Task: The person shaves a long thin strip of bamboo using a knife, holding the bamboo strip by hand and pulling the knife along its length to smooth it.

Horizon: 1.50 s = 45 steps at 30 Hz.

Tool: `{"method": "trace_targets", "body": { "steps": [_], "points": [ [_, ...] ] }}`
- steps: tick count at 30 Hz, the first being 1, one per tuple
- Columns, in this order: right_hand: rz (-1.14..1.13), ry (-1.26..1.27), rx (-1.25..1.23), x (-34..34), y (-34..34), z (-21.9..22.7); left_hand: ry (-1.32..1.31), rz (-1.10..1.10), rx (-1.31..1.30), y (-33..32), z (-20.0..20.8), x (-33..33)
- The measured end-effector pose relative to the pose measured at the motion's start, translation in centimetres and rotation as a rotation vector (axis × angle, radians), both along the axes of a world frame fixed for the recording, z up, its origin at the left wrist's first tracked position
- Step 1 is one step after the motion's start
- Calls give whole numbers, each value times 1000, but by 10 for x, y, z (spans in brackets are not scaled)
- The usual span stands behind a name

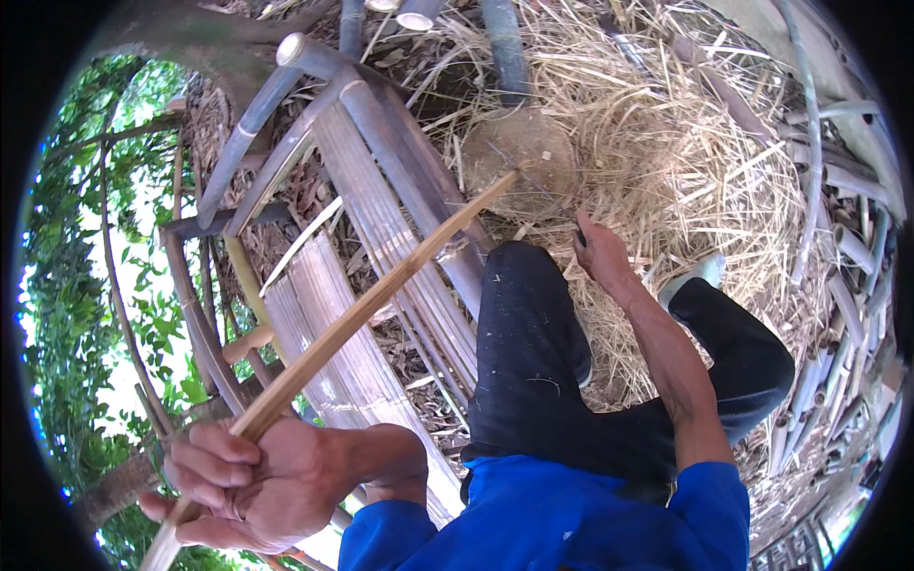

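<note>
My left hand (281, 481) is closed round a long, pale wooden strip (357, 319), near its lower end. The strip slants up to the right, and its far tip lies over a round chopping block (533, 157). My right hand (605, 255) grips the dark handle of what looks like a knife (580, 236). A thin dark line, apparently its blade seen edge-on, reaches across the block close to the strip's tip. A small pale chip sits on the block.
Left of my knee stands a bamboo bench (328, 333) with a slatted top and pole frame. Straw-like shavings (657, 162) cover the ground around the block. Cut bamboo poles (847, 247) are piled at the far right. Green foliage (86, 238) fills the left side.
</note>
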State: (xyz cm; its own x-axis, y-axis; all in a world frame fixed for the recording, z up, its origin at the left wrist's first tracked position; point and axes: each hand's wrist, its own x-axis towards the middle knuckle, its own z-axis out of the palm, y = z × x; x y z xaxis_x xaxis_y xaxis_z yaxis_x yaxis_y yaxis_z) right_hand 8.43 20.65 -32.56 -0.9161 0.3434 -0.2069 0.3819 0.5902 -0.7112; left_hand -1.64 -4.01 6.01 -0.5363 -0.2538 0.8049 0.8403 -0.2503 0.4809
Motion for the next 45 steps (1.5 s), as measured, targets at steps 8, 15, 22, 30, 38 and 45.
{"method": "trace_targets", "body": {
  "steps": [8,15,22,30,38,45],
  "points": [
    [23,-8,90,10,3,-26,-65,-266,60,-3,-4,10],
    [22,-146,-73,-7,-6,60,-120,-54,212,20,0,15],
    [248,280,15,15,-76,228,-50,-205,22,17,-12,28],
    [341,552,21,24,-95,271,-45,-161,32,19,-11,34],
    [245,553,76,4,-66,170,-76,-125,51,10,-9,23],
    [225,351,63,11,-66,181,1,-88,45,1,-11,24]
  ]
}}
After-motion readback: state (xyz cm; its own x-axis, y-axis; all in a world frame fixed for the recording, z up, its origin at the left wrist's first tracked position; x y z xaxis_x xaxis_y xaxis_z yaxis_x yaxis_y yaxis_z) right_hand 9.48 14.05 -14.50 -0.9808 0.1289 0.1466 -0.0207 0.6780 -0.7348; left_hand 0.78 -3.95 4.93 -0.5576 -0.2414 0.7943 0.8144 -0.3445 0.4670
